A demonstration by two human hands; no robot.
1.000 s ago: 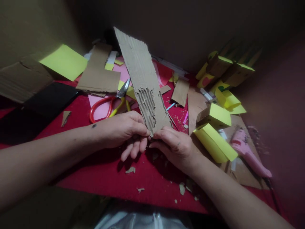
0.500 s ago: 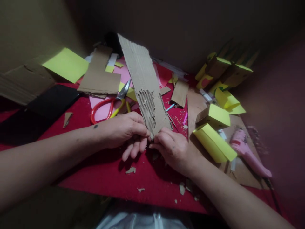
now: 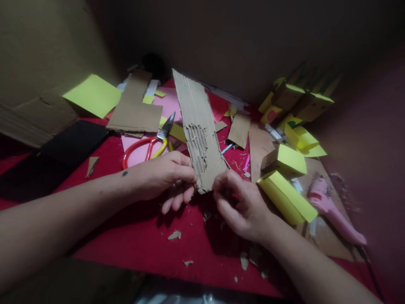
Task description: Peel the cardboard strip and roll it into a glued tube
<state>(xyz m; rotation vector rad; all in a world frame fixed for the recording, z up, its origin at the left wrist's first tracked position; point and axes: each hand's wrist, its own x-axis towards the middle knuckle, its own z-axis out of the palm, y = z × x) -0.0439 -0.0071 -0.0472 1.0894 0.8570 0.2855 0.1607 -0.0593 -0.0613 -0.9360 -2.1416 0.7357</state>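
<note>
A long strip of corrugated cardboard [image 3: 198, 109] tilts up and away from me. On its lower part the top paper is torn off and the ridges show. My left hand [image 3: 172, 179] pinches the strip's lower left corner between thumb and index finger, the other fingers curled loosely below. At the lower right corner, my right hand [image 3: 238, 202] has thumb and index bent into a ring, their tips together at the cardboard edge. Torn cardboard scraps [image 3: 174, 235] lie on the red cloth [image 3: 139, 249] beneath. Beyond my left wrist rest scissors [image 3: 158, 141] with red and yellow handles.
Cut cardboard pieces [image 3: 136, 114] and a yellow sheet [image 3: 95, 96] lie at the left, near a dark flat object [image 3: 74, 143]. Yellow-covered boxes [image 3: 287, 198] and a pink glue gun [image 3: 332, 211] sit on a cardboard sheet at the right. Decorated pencil holders [image 3: 294, 97] stand behind.
My right hand has shifted slightly right, from the strip's bottom edge to its lower right corner, its fingers now more rounded. The strip's far end appears lower. My left hand keeps its pinch.
</note>
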